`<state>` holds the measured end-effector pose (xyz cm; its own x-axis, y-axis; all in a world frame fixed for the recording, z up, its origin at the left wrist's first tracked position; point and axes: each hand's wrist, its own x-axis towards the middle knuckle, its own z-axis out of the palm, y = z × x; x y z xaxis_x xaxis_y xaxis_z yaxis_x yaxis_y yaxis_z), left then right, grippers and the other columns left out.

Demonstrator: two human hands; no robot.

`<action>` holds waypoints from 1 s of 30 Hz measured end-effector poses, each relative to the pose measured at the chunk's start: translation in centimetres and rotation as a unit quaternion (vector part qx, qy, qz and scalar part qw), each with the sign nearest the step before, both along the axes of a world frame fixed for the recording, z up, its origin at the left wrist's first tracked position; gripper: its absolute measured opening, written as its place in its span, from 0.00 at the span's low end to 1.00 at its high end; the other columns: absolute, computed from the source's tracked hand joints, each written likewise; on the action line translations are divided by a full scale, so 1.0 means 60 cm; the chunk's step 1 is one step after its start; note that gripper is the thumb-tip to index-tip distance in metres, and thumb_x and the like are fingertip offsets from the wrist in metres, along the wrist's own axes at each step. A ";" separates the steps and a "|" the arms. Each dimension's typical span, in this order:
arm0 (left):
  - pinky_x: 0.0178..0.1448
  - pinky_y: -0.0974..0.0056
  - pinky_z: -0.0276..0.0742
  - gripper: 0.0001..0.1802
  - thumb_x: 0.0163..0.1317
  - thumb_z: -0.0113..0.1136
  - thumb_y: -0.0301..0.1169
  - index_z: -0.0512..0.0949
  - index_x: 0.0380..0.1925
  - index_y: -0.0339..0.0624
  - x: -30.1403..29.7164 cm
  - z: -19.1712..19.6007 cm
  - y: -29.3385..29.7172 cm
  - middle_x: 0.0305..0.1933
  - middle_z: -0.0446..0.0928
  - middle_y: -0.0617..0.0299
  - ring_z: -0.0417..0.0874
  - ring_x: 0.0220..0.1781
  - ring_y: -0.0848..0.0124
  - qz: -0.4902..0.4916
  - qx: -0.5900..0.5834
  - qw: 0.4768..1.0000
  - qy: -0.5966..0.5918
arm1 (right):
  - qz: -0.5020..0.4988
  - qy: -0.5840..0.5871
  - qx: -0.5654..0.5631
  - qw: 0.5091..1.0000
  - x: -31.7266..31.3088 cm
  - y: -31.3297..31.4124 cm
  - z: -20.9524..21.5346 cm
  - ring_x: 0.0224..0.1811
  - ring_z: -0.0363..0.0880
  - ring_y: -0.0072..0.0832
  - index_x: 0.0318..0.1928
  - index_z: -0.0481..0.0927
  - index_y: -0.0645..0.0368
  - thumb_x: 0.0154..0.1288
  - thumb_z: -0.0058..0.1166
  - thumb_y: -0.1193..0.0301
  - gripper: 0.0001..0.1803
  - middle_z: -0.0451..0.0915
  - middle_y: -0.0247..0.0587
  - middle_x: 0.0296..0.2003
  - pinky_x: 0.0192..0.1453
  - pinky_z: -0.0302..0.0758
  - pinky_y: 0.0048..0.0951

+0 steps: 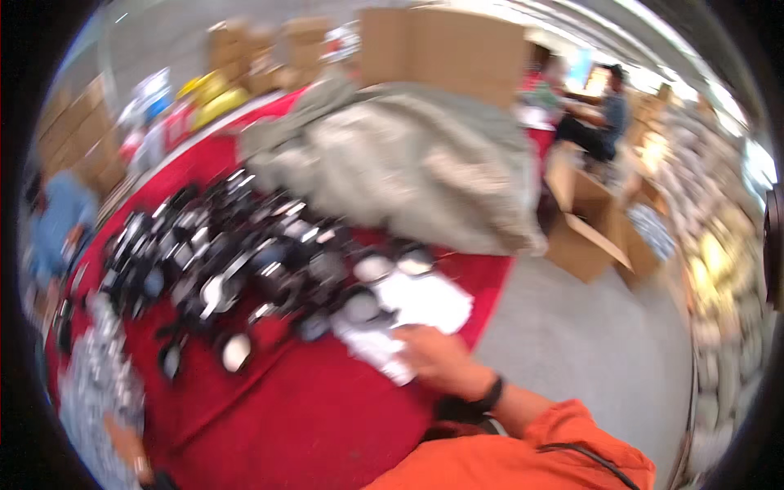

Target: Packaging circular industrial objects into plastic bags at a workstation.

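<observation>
My right hand point(437, 359), with a dark band at its wrist, reaches in over the red-covered table. Its fingertips are at the edge of some white sheets point(437, 302), beside a dark item with a pale round face point(362, 305); motion blur hides the grip. At the lower left, my left hand point(126, 445) is against a clear, crinkled plastic bag point(94, 384), its fingers smeared and partly lost against it. Between the hands and beyond spreads a heap of small black items point(245, 245) with round, shiny parts, too blurred to name.
A large grey-beige cloth point(425, 163) lies across the far table, with a big cardboard box point(445, 53) behind. Open cartons point(592, 224) stand on the floor at right. A person in blue point(61, 216) is at the left edge; others sit at far right.
</observation>
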<state>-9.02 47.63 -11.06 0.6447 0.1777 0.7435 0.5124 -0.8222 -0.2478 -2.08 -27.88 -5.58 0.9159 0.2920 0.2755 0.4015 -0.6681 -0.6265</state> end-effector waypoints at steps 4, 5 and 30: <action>0.67 0.57 0.59 0.28 0.59 0.58 0.35 0.68 0.59 0.37 0.095 0.247 -0.480 0.56 0.73 0.45 0.74 0.57 0.53 -0.141 -0.426 0.872 0.194 | -0.071 -0.034 -0.092 0.993 0.017 -0.010 0.001 0.47 0.73 0.47 0.50 0.74 0.60 0.58 0.54 0.66 0.20 0.75 0.51 0.45 0.48 0.72 0.42; 0.64 0.57 0.63 0.24 0.60 0.56 0.30 0.70 0.57 0.35 0.091 0.275 -0.530 0.54 0.75 0.47 0.75 0.54 0.55 -0.222 -0.514 0.800 0.215 | -0.074 -0.067 -0.093 0.991 0.015 -0.010 0.000 0.43 0.74 0.47 0.42 0.75 0.61 0.56 0.55 0.67 0.15 0.75 0.50 0.41 0.44 0.73 0.43; 0.35 0.74 0.71 0.08 0.66 0.50 0.26 0.76 0.40 0.35 0.075 0.089 -0.965 0.32 0.75 0.67 0.74 0.32 0.80 -0.405 -0.859 0.306 0.067 | 0.155 -0.141 0.221 0.952 -0.063 0.011 0.008 0.43 0.77 0.40 0.34 0.77 0.60 0.54 0.56 0.75 0.07 0.79 0.42 0.36 0.47 0.71 0.37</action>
<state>-4.54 -10.27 -5.72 0.9988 -0.0265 -0.0408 0.0476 0.3571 0.9329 -5.88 -27.20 -5.11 0.6751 0.3350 0.6572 0.7312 -0.1859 -0.6564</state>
